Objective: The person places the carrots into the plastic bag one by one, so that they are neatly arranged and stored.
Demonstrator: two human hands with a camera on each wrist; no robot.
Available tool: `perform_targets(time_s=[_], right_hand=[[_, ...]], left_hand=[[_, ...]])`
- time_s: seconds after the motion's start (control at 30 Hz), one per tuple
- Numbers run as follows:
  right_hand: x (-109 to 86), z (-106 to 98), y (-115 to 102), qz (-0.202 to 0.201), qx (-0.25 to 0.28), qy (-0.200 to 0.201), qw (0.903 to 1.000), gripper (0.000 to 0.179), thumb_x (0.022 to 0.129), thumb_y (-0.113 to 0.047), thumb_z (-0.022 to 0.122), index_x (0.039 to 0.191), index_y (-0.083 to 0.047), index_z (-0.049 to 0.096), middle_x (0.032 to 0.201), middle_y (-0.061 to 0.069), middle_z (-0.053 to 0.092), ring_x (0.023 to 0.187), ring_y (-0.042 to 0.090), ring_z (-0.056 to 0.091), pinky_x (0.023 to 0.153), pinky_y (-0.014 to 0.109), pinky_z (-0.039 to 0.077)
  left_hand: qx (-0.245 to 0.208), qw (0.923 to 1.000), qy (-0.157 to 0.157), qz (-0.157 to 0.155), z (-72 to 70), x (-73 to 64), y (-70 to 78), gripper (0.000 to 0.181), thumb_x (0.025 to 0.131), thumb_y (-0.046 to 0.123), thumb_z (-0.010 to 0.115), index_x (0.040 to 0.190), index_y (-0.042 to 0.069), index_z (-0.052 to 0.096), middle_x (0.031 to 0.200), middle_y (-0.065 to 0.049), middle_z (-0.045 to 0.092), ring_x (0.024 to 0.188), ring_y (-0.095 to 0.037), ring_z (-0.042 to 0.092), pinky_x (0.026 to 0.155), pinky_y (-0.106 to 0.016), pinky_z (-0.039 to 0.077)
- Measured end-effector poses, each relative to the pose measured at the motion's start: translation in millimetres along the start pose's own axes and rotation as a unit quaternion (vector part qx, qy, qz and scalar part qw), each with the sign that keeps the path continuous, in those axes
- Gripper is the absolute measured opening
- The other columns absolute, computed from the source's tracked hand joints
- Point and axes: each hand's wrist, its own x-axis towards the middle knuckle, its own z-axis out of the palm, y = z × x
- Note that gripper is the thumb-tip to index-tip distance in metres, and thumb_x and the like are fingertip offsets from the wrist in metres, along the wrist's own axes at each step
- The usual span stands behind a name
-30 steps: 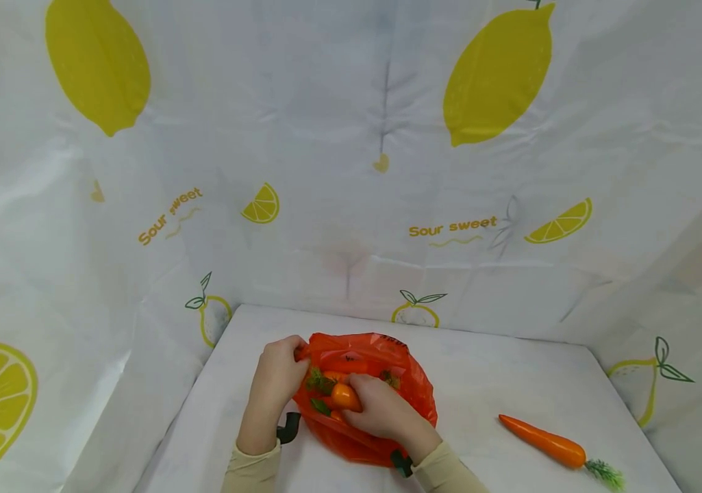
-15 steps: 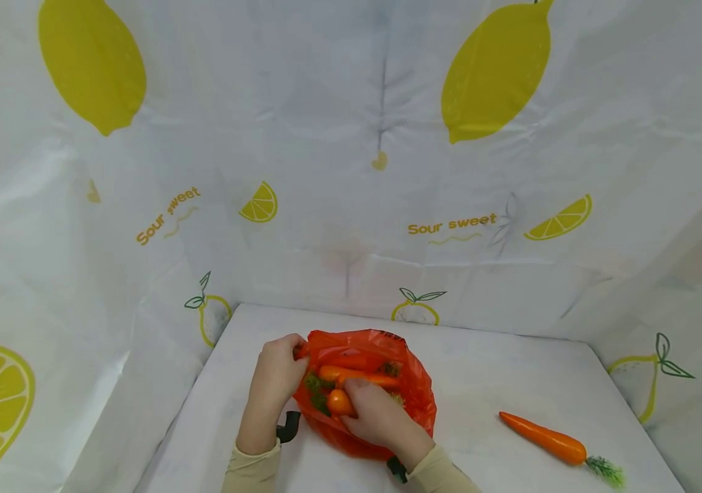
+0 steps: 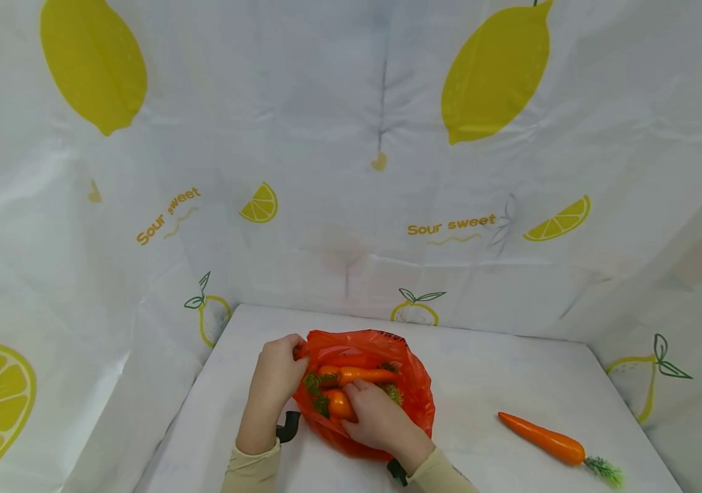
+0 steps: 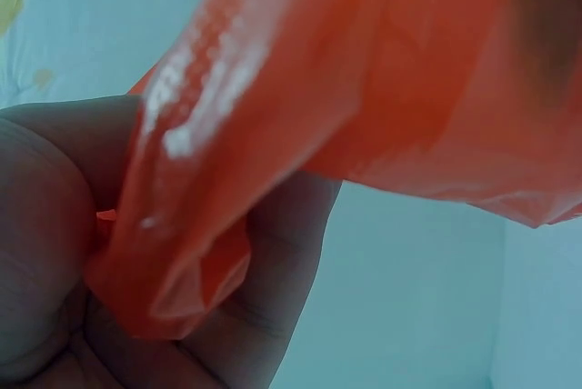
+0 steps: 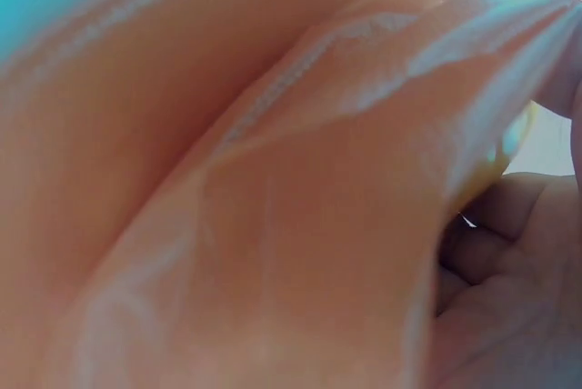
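A red plastic bag [image 3: 418,390] lies with its mouth open on the white table, several orange carrots inside it. My left hand [image 3: 279,366] grips the bag's rim at its left side; in the left wrist view a twisted fold of the bag [image 4: 195,225] passes between thumb and fingers. My right hand [image 3: 378,418] reaches into the bag's mouth and holds a carrot [image 3: 340,405], whose thick end points left. Another carrot [image 3: 366,374] lies behind it, among green tops. Red film hides most of the right hand's fingers [image 5: 509,207] in the right wrist view.
One loose carrot [image 3: 542,438] with a green top lies on the table [image 3: 480,370] to the right of the bag. Lemon-printed white sheeting [image 3: 326,137] closes off the back and both sides.
My right hand has moved slightly down and left within the bag, lowering the carrot among the others. The carrot behind shows more fully. My left hand keeps its hold on the rim.
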Motion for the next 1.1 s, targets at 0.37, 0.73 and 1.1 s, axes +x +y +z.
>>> perform_targets(time_s=[0.37, 0.73, 1.1], right_hand=[[-7.6, -17, -2, 0.008, 0.023, 0.011, 0.9996, 0.056, 0.095, -0.044, 0.087, 0.142, -0.019, 0.067, 0.132, -0.002, 0.071, 0.112, 0.015, 0.067, 0.104, 0.046, 0.065], [-30.5, -52, 1, 0.005, 0.049, 0.041, 0.9979, 0.083, 0.09, -0.066, 0.082, 0.156, -0.019, 0.063, 0.153, 0.0, 0.068, 0.142, 0.026, 0.064, 0.111, 0.058, 0.06], [-61.6, -84, 38, 0.052, 0.09, 0.115, 0.9879, 0.09, 0.087, -0.063, 0.089, 0.161, -0.023, 0.058, 0.161, 0.002, 0.062, 0.148, 0.033, 0.06, 0.116, 0.063, 0.055]], left_hand=[[-0.002, 1.0, -0.006, -0.004, 0.3, 1.2, -0.5, 0.01, 0.098, 0.006, 0.077, 0.107, 0.007, 0.079, 0.094, -0.005, 0.077, 0.081, -0.019, 0.066, 0.075, -0.037, 0.064], [-0.004, 1.0, -0.002, -0.002, -0.2, -0.4, 0.8, 0.005, 0.098, 0.006, 0.077, 0.102, 0.009, 0.078, 0.09, -0.004, 0.075, 0.079, -0.02, 0.065, 0.074, -0.036, 0.063], [-0.003, 1.0, -0.002, -0.003, 0.4, -1.4, -0.9, 0.005, 0.098, 0.007, 0.078, 0.103, 0.009, 0.079, 0.091, -0.004, 0.075, 0.08, -0.02, 0.065, 0.075, -0.036, 0.065]])
